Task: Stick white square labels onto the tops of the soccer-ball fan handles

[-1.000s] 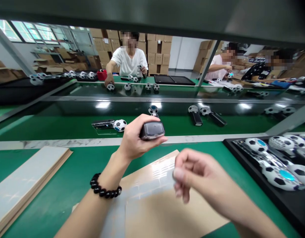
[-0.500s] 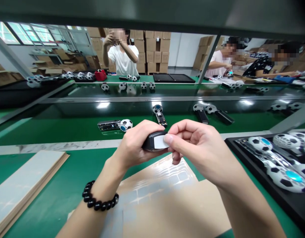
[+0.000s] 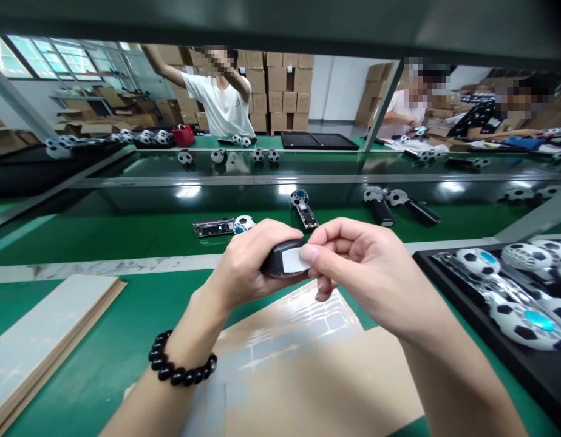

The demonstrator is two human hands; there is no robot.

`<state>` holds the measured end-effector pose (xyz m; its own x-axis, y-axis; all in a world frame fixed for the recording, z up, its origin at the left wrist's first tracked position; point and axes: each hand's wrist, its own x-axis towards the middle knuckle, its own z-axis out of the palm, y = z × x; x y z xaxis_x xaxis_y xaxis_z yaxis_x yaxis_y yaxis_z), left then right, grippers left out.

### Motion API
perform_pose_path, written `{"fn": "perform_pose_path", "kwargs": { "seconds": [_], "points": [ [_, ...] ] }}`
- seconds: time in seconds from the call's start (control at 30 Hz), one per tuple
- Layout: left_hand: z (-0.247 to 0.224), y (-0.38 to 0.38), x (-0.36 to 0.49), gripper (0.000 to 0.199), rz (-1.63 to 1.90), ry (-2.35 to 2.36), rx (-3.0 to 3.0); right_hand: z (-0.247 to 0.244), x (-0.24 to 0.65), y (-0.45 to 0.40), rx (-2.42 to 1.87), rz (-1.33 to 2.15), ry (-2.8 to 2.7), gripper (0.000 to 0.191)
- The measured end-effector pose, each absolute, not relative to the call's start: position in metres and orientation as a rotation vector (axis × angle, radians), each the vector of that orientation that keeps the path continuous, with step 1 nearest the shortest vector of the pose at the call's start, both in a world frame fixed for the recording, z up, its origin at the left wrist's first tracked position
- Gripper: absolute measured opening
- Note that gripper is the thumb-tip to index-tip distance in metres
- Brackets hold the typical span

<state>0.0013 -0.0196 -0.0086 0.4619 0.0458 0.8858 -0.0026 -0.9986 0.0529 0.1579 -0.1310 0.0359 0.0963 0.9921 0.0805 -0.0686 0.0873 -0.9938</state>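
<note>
My left hand point(image 3: 248, 258) is wrapped round a black plastic handle point(image 3: 273, 262), holding it end-on towards me. A white rectangular sticker point(image 3: 292, 261) lies on that end face. The thumb and forefinger of my right hand point(image 3: 362, 261) pinch the sticker's right edge against the handle. The fingers of my left hand hide the rest of the handle, so what is joined to its far end does not show. Below both hands lies a sticker sheet point(image 3: 280, 346) with rows of pale labels on tan backing.
A stack of label sheets point(image 3: 48, 340) lies at the left. On the right, a black tray point(image 3: 448, 315) holds several football-headed devices. Beyond runs a green conveyor point(image 3: 125, 237) carrying more, including an opened one point(image 3: 214, 227). Co-workers point(image 3: 223, 106) are across the line; a shelf point(image 3: 280, 24) hangs overhead.
Devices on the near conveyor have shifted right; those on the farther belt moved slightly left. The co-worker opposite has spread their raised arms. My hands keep nearly the same pose.
</note>
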Motion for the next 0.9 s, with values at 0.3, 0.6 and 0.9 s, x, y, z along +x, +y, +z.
{"fn": "perform_pose_path", "kwargs": {
  "seconds": [0.3,0.6,0.9],
  "points": [
    [-0.0089,-0.0203,0.0026,0.031,1.624,0.031,2.637,0.0365,0.1584,-0.1313,-1.119,1.132,-1.102,0.022],
    [-0.01,-0.0192,0.0017,0.033,1.6,0.028,2.626,0.0368,0.157,-0.1323,-1.145,1.108,-1.131,0.019],
    [-0.0086,-0.0204,0.002,0.033,1.606,0.018,2.619,0.0366,0.1584,-0.1313,-1.153,1.127,-1.134,0.019]
  ]
}}
